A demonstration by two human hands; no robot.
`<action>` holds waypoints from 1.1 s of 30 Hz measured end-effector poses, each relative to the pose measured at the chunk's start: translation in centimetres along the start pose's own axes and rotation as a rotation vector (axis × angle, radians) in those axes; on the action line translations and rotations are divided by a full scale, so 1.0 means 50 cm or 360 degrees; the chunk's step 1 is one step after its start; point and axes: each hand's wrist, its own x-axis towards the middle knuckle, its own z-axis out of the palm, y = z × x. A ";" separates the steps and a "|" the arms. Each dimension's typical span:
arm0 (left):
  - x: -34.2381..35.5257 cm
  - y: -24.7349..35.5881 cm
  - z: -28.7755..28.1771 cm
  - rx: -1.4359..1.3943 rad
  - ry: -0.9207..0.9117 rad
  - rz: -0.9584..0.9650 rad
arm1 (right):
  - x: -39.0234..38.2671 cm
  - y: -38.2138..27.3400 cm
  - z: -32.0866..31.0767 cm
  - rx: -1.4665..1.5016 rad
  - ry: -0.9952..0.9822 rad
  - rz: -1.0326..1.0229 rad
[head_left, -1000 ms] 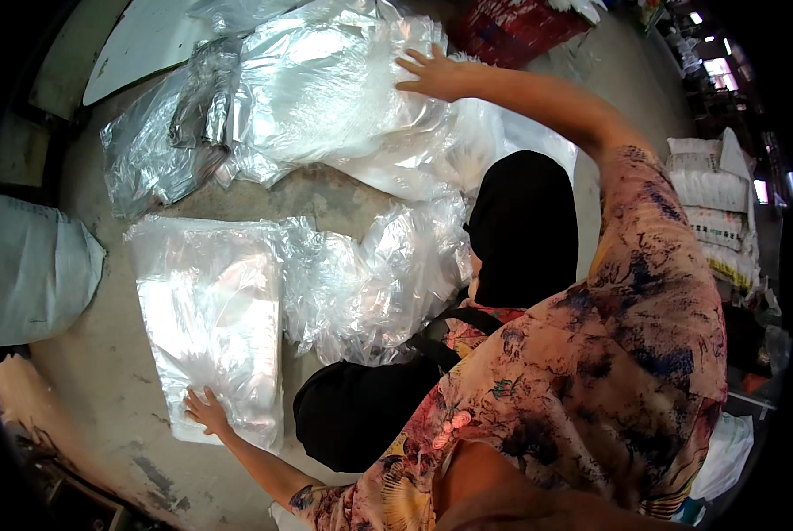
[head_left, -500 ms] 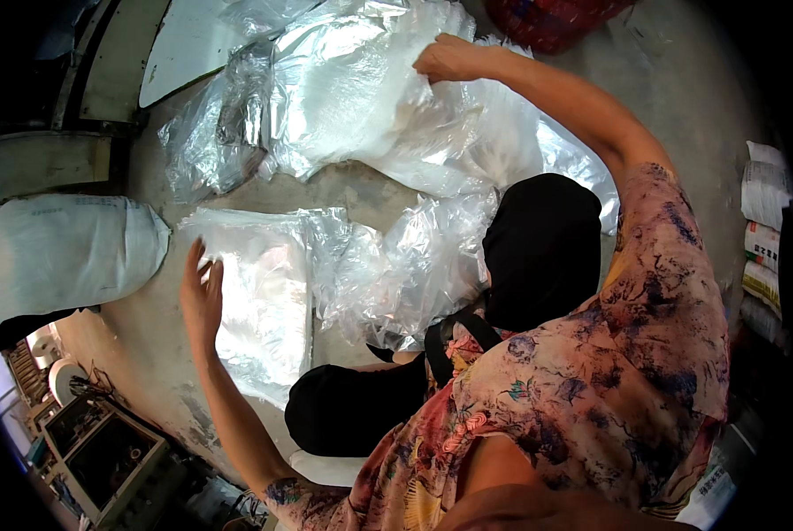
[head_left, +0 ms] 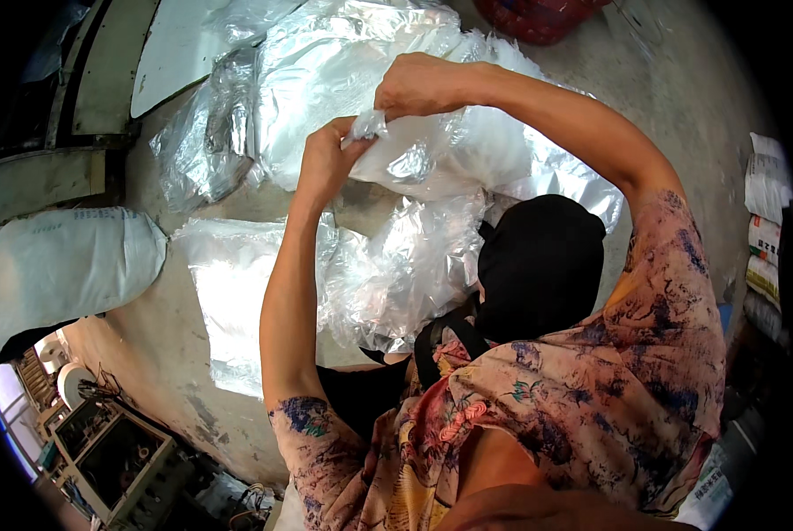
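My left hand (head_left: 330, 155) pinches a gathered edge of a clear plastic sheet (head_left: 423, 155) at the upper middle. Just right of it and higher, my right hand (head_left: 421, 87) is closed on the same sheet, with its fingers curled down. More crinkled clear sheets (head_left: 317, 44) lie under and behind both hands on the grey floor. A darker folded bundle of clear film (head_left: 210, 133) lies to the left. Below my arms lie a flat stack of clear bags (head_left: 219, 301) and a loose crumpled heap of film (head_left: 396, 283) beside my black-clad knee (head_left: 538, 265).
A full white sack (head_left: 69, 274) sits at the left, beside dark metal furniture and a pale board (head_left: 166, 44). Machinery (head_left: 104, 451) stands at the lower left. A red basket (head_left: 538, 18) is at the top, and stacked sacks (head_left: 763, 221) are at the right edge.
My left hand has risen from the lower stack to the upper sheet and closed on it. My right hand has closed on the film and moved toward the left, near the left one.
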 end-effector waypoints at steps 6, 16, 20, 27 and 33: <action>0.020 -0.019 -0.052 -0.0502 -0.0016 -0.0306 | -0.074 0.088 -0.012 0.0119 0.0449 0.0147; 0.009 0.111 -0.233 -0.1143 0.0491 -0.0113 | -0.081 0.165 -0.088 0.0815 0.0733 0.0430; 0.031 0.046 -0.187 -0.1274 0.0481 -0.0242 | -0.095 0.222 -0.033 0.0529 0.0360 0.0511; 0.013 0.031 -0.159 -0.1617 0.0515 -0.0356 | -0.088 0.205 0.020 0.0899 0.0438 0.0699; -0.017 0.006 -0.213 -0.1491 0.0654 -0.0442 | -0.042 0.182 -0.059 0.1007 0.0906 0.0380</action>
